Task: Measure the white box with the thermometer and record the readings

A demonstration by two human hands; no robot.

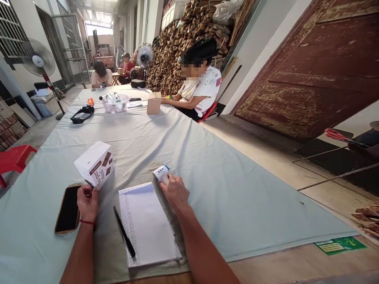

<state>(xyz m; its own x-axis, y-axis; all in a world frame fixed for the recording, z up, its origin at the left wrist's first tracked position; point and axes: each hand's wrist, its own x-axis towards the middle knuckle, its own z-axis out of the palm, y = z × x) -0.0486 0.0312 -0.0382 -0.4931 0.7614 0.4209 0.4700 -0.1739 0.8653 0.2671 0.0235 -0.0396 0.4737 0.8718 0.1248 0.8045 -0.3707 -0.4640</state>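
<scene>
In the head view, I have the right hand point(175, 191) wrapped round the white device point(161, 172) beside the paper point(151, 230), likely for steadiness. The left hand point(88, 203) curls by the box point(96, 163); whether it grips, I can't tell.

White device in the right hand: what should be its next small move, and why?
Perhaps the right hand should move the white device toward the white box: the device is gripped but apart from the box, and the left hand is by the box's lower edge.
</scene>
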